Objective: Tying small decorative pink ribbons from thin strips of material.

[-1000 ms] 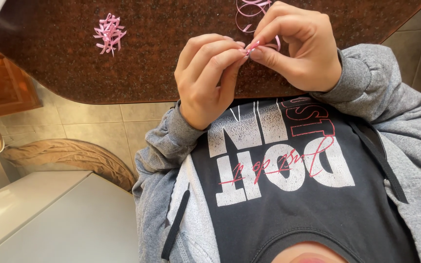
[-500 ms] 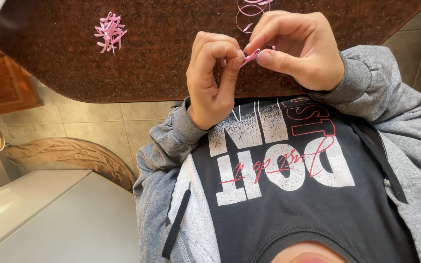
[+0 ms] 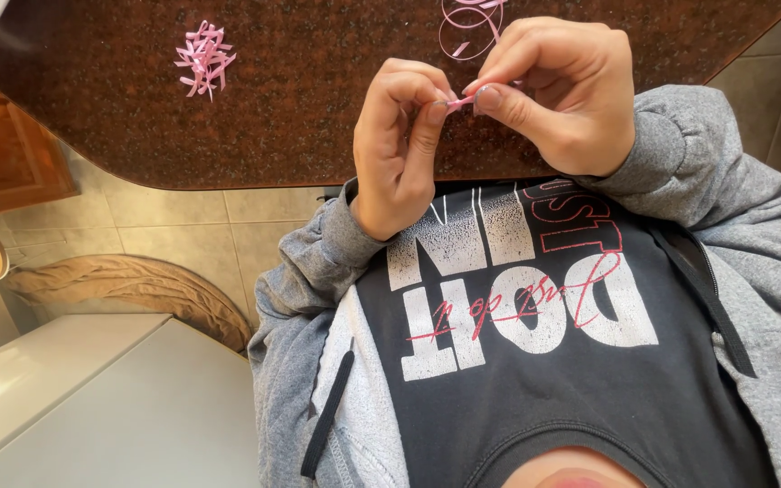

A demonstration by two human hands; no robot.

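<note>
Pink ribbon piece (image 3: pixel 459 102), likely light and limp, pinched at its ends between left hand (image 3: pixel 399 154) and right hand (image 3: pixel 558 95) above bench (image 3: pixel 300 108).

Pink ribbon on speckled brown stone

The pinched ribbon piece (image 3: pixel 459 102) is pink, as are the loops (image 3: pixel 468 25) just above the grip and the bundle (image 3: pixel 203 56) far left; the countertop (image 3: pixel 318 117) is dark brown-flecked.

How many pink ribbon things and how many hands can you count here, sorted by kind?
Pink ribbon piece pinched between both hands: 1
Pink ribbon loop on the counter: 1
Pile of pink ribbon bits on the counter: 1
Hands, left hand and right hand: 2
Total: 5
</note>
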